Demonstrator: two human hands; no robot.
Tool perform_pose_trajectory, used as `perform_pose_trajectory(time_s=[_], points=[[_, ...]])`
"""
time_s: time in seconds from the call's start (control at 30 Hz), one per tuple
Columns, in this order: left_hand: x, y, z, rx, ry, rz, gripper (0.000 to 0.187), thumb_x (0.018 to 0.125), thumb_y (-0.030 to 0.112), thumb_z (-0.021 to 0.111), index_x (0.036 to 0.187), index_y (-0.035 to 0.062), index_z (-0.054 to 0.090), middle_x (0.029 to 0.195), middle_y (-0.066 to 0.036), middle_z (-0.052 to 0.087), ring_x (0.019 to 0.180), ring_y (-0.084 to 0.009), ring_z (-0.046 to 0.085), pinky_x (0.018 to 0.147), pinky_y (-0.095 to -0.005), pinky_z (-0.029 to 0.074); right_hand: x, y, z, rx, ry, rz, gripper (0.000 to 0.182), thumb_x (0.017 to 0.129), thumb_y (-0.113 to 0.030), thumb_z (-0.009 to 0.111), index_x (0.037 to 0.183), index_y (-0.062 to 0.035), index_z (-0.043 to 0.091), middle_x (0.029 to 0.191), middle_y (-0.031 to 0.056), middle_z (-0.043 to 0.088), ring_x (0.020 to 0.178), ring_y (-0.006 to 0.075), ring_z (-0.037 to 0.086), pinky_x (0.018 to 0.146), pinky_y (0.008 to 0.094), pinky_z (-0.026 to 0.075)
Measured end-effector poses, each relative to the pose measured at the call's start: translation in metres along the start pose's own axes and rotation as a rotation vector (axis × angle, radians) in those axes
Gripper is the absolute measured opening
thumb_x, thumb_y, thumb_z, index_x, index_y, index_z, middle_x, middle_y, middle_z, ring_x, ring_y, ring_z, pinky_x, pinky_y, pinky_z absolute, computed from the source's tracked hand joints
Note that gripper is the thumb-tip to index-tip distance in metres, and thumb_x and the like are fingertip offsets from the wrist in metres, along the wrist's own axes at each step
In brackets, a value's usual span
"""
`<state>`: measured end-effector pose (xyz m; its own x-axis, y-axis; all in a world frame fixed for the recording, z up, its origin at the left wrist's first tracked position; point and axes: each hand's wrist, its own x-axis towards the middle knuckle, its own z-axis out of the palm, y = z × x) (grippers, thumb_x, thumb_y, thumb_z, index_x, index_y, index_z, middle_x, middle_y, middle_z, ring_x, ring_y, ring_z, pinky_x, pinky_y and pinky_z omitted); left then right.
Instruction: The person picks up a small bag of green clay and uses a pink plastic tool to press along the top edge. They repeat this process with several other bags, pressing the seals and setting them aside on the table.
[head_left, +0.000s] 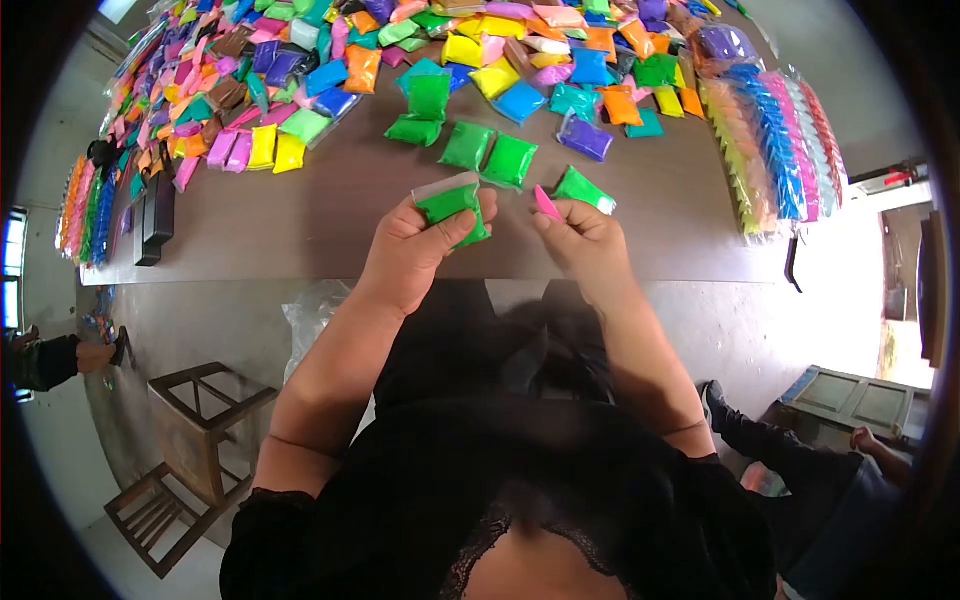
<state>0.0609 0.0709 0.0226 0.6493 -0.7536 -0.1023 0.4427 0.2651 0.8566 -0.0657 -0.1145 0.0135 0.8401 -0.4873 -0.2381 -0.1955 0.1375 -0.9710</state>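
Observation:
My left hand (408, 250) is closed on a green packet (447, 204) with a clear plastic edge, thumb across its front. Between the thumb and fingers of my right hand (592, 240) is a small pink pointed tool (546, 203), its tip up; the rest of it is hidden. Just behind that hand lies another green packet (583, 188). Beyond my left hand, several more green packets (510, 160) rest on the brown table (330, 210). A purple packet (585, 137) lies to their right.
A big heap of coloured packets (490, 50) covers the table's far side. Bagged rows of coloured pieces (775, 150) stand at right, with others (85, 215) at far left near a black box (154, 215). Wooden chairs (195, 430) are at lower left; a seated person (800, 460) is at lower right.

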Motion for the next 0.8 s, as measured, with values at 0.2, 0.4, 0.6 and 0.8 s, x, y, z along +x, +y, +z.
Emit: perform_pose_trajectory(time_s=[0.2,0.4,0.6,0.8], points=[[0.0,-0.032,0.011,1.621,-0.253,0.639,0.07,0.089,0.02,0.075,0.148,0.0016,0.042,0.15,-0.024,0.045,0.142,-0.0355,0.043,0.116,-0.0468,0.036,-0.01,0.011,-0.017,0.029,0.099,-0.082,0.019,0.097,-0.019,0.07,0.103,-0.0006,0.072,0.073,-0.0097,0.055,0.062,-0.0006,0.041,0.053,0.02,0.032],[-0.009,-0.028,0.018,1.27,-0.211,0.467,0.096,0.075,0.036,0.083,0.151,0.0011,0.036,0.16,-0.019,0.032,0.149,-0.0382,0.028,0.119,-0.0501,0.029,-0.025,0.018,-0.028,0.096,0.146,-0.093,0.019,0.1,-0.015,0.066,0.109,0.0008,0.068,0.075,-0.0081,0.054,0.066,0.0004,0.043,0.056,0.02,0.035],[-0.007,-0.048,0.011,1.541,-0.297,0.721,0.06,0.072,0.013,0.084,0.126,0.003,0.061,0.132,-0.013,0.057,0.124,-0.0345,0.055,0.102,-0.0412,0.047,-0.027,0.021,-0.037,0.072,0.08,-0.114,0.02,0.095,-0.01,0.069,0.112,0.0002,0.068,0.083,-0.0032,0.059,0.071,0.004,0.049,0.062,0.0215,0.04],[-0.006,-0.025,0.025,1.142,-0.318,0.415,0.041,0.085,0.01,0.076,0.123,0.0025,0.064,0.113,-0.009,0.065,0.099,-0.0247,0.064,0.086,-0.0355,0.053,-0.031,-0.007,-0.035,-0.396,-0.136,-0.182,0.034,0.084,-0.008,0.079,0.117,-0.0042,0.07,0.097,0.0026,0.063,0.085,0.0101,0.058,0.076,0.0265,0.049]])
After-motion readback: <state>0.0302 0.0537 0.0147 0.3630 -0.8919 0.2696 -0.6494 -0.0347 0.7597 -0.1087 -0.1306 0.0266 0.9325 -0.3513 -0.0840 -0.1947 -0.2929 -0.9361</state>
